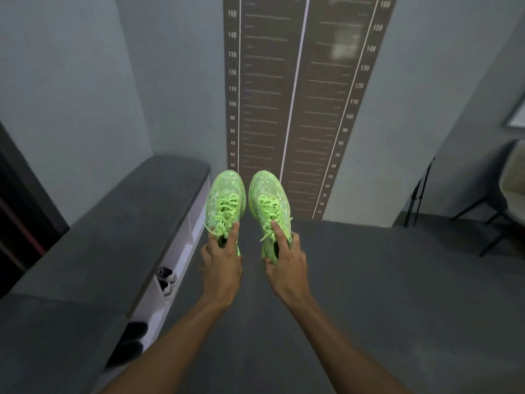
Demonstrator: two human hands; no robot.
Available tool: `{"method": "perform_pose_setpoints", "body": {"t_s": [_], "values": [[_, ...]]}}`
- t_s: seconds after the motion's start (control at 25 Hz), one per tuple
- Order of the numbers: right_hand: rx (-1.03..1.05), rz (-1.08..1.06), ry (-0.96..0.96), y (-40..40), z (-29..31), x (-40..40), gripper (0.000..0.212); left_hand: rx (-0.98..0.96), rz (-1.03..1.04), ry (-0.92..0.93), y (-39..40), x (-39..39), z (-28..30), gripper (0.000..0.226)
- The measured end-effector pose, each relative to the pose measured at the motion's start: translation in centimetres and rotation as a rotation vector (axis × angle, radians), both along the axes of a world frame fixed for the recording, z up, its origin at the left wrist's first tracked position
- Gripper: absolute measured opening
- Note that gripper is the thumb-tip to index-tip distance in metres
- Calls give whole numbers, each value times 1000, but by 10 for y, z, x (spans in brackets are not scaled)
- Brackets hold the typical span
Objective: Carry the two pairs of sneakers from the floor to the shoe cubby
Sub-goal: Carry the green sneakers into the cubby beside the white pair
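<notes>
The left hand (223, 265) is gripping the heel end of one neon-green lace-up mesh sneaker (225, 203), index finger extending up over the tongue. The right hand (287, 265) is gripping the matching neon-green sneaker (270, 206) the same way. Both shoes are being held above the dark grey floor (369, 294), toes pointing toward the wall, side by side but apart. The white shoe cubby with a dark grey padded top (136, 217) is standing just left; a black-and-white pair (166, 280) and dark shoes (130, 339) are sitting in its compartments.
</notes>
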State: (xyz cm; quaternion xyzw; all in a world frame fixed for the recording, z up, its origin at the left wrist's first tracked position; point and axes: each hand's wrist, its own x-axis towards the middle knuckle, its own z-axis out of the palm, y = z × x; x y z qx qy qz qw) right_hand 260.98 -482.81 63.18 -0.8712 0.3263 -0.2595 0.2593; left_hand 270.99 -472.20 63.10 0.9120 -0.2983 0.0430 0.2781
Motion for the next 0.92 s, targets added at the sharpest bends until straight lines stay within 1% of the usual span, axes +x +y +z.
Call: {"method": "perform_pose_setpoints", "body": {"t_s": [0.12,0.28,0.44,0.56,0.68,0.84,0.92], "values": [[-1,-45,-24,-66,10,77,90,32,0,-10,-67,76,14,83],[4,-12,-24,-141,15,162,95,23,39,-41,-143,149,19,85],[-22,105,-31,-227,12,247,94,24,135,-17,-218,225,9,83],[-43,262,-16,-277,13,316,98,-33,289,30,-257,277,0,83],[-75,418,8,-302,13,389,96,-72,448,80,-273,323,-3,84],[-51,674,-10,-291,6,490,93,-120,661,68,-267,394,-10,85],[-70,761,-14,-283,-2,534,92,-124,768,86,-260,431,-16,83]]}}
